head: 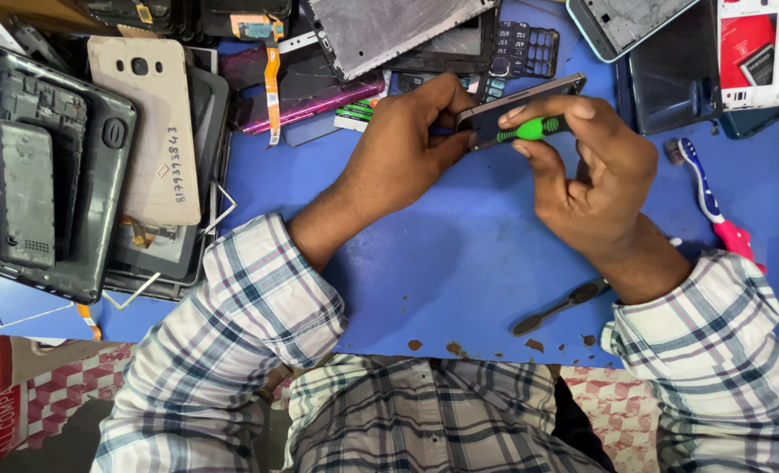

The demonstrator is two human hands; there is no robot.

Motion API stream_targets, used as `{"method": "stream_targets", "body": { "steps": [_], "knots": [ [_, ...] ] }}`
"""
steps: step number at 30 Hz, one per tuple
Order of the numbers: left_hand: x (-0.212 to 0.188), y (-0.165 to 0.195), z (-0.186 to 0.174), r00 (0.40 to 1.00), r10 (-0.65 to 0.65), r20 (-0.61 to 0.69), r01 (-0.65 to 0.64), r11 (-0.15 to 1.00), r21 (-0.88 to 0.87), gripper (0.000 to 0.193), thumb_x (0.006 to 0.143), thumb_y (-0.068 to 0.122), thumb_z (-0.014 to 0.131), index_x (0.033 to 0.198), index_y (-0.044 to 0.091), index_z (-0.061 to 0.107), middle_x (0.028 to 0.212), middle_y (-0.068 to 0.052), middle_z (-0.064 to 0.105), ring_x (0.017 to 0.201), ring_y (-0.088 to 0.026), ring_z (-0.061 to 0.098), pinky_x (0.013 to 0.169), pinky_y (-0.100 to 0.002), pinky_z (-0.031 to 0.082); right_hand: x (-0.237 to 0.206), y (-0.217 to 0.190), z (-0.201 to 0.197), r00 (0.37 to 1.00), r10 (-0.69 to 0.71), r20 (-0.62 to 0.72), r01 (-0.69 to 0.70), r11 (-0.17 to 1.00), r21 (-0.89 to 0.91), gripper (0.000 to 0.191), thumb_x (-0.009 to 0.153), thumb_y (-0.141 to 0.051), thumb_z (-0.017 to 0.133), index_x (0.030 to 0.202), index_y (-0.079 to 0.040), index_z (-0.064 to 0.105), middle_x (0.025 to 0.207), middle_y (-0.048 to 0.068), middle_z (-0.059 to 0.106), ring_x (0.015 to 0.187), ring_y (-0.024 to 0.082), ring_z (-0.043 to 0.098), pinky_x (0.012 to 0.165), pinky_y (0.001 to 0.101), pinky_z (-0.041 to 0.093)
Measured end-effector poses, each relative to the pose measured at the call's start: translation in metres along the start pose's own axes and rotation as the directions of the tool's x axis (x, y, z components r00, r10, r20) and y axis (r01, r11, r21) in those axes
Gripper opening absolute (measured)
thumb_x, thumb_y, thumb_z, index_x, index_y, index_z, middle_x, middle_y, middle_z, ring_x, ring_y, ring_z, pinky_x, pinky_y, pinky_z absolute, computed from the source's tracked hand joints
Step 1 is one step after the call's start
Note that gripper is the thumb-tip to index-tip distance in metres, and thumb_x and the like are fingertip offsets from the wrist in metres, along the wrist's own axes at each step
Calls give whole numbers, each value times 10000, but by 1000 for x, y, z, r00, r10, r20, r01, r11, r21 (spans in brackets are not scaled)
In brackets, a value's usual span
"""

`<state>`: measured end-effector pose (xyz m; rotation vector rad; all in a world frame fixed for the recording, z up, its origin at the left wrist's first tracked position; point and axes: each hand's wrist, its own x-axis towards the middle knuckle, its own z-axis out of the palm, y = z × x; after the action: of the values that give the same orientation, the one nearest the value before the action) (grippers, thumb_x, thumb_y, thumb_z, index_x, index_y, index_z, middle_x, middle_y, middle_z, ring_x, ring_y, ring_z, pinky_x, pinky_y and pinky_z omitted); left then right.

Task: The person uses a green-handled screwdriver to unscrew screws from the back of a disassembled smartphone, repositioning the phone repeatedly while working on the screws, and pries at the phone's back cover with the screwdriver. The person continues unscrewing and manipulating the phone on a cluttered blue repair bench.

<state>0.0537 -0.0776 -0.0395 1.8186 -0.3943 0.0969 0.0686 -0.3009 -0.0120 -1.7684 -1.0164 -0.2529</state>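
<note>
Phone body [519,103], a slim dark one, is held on its edge over the blue table [459,254]: the left hand [411,144] pinches its near end, and the right hand [595,171] closes around a green-handled screwdriver [529,130] whose tip meets the phone beside the left fingers. This looks like screw work, needing steady, straight pressure. A dark tablet shell [109,175], far left of the grip, holds smaller phone backs.

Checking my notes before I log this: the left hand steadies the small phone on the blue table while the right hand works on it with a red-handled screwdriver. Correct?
Not quite: the head view shows the screwdriver in the right hand has a green handle, not red. The left hand does steady the small phone over the blue table.
</note>
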Motion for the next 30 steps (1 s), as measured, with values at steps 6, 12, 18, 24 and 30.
{"method": "stream_targets", "body": {
  "steps": [6, 12, 18, 24, 30],
  "knots": [
    [1, -1, 2, 990, -142, -3, 142, 988, 64, 187, 929, 40, 760, 1015, 19, 595, 821, -84, 693, 742, -163, 697, 695, -318, 559, -4, 6, 0, 998, -53, 19, 53, 999, -5, 713, 1066, 137, 695, 1587, -176, 322, 1202, 223, 672, 1083, 276, 731, 969, 347, 630],
    [0, -7, 5, 994, -102, -35, 102, 995, -1, 299, 937, 55, 756, 1199, 22, 616, 980, -76, 764, 894, -143, 775, 787, -277, 630, 0, 5, 2, 997, -81, -1, 81, 997, -10, 714, 1013, 175, 697, 1541, -134, 330, 1197, 253, 654, 1057, 300, 721, 952, 387, 631],
    [0, -6, 5, 993, -113, -38, 113, 994, 10, 293, 939, 61, 759, 1200, 33, 630, 968, -78, 777, 890, -139, 783, 770, -277, 634, 2, 2, 0, 997, -78, -8, 78, 996, -45, 683, 1007, 177, 703, 1518, -86, 334, 1195, 255, 648, 1051, 300, 722, 928, 378, 637],
    [0, -3, 3, 993, -114, -17, 115, 992, 55, 178, 939, 54, 767, 1038, 30, 621, 816, -62, 692, 748, -127, 697, 695, -290, 588, 1, 2, -1, 995, -97, -6, 96, 990, -102, 673, 1015, 157, 741, 1515, -78, 357, 1196, 235, 663, 1070, 292, 729, 926, 357, 632],
    [2, 0, 4, 995, -98, -1, 98, 995, 25, 205, 919, 49, 779, 994, 19, 590, 814, -52, 678, 730, -115, 680, 673, -281, 570, 0, 1, -3, 987, -162, -9, 156, 962, -223, 652, 1022, 95, 832, 1497, -85, 423, 1186, 195, 703, 1040, 289, 755, 900, 345, 636]
  ]
}}
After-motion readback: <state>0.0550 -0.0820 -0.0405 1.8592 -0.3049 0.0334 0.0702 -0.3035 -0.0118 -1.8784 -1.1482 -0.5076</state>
